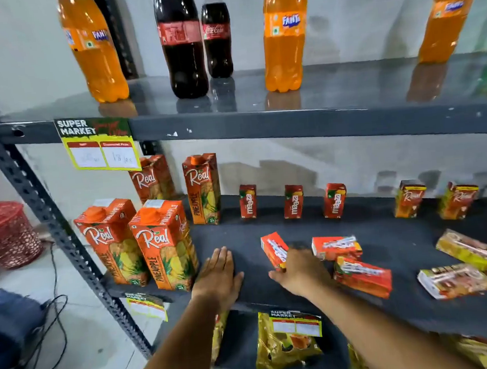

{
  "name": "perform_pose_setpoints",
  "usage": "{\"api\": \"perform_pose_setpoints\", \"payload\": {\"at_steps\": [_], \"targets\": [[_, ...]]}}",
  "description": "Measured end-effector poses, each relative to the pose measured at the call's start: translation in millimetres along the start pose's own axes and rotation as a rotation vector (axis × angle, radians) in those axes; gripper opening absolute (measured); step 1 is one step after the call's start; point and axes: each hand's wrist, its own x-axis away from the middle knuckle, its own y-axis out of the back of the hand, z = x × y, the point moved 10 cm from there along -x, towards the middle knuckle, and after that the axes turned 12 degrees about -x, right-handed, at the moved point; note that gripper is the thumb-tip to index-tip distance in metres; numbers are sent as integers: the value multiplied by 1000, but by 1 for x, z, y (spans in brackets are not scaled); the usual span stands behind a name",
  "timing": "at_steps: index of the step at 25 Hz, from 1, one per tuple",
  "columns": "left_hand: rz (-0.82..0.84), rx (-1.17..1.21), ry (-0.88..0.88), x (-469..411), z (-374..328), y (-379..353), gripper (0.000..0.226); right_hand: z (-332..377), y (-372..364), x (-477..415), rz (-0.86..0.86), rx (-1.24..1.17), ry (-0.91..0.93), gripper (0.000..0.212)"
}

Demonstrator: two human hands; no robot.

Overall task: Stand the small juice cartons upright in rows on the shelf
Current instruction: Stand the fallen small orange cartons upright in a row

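Observation:
On the dark middle shelf (269,226), three small red Maaza cartons (293,201) stand upright in a back row, with several small Real cartons (409,199) upright further right. My right hand (300,270) grips a tilted red Maaza carton (273,248) near the shelf's front. Two more red cartons (337,246) (362,277) lie flat just right of that hand. Two yellow-and-red cartons (472,251) (454,280) lie flat at the far right. My left hand (219,274) rests flat on the shelf, fingers together, holding nothing.
Large Real pineapple cartons (162,244) stand at the shelf's left end. Soda bottles (181,39) line the upper shelf. Price tags (100,146) hang off the shelf edges. Snack packets (285,339) fill the lower shelf. A red basket (5,231) and cables sit on the floor at left.

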Motion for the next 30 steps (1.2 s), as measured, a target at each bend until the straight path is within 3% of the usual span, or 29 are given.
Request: {"api": "perform_pose_setpoints", "payload": {"at_steps": [4, 8, 11, 15, 18, 26, 30], "targets": [[-12, -47, -23, -3, -2, -4, 70, -8, -1, -6, -60, 41, 5, 60], [-35, -27, -43, -4, 1, -7, 70, 7, 25, -17, -63, 168, 158, 57], [-43, 0, -58, -6, 2, -9, 71, 31, 44, -32, 6, 290, 351, 48], [-46, 21, -67, -7, 3, -10, 72, 85, 34, -27, 153, 611, 897, 34], [-46, 26, -63, -7, 3, -12, 72, 102, 18, -13, 209, 807, 1084, 33], [-54, 31, -70, -8, 2, -12, 72, 108, 24, -25, 236, 872, 1040, 40], [-59, 29, -71, -7, 2, -11, 72, 102, 34, -47, 272, 769, 669, 43]]}}
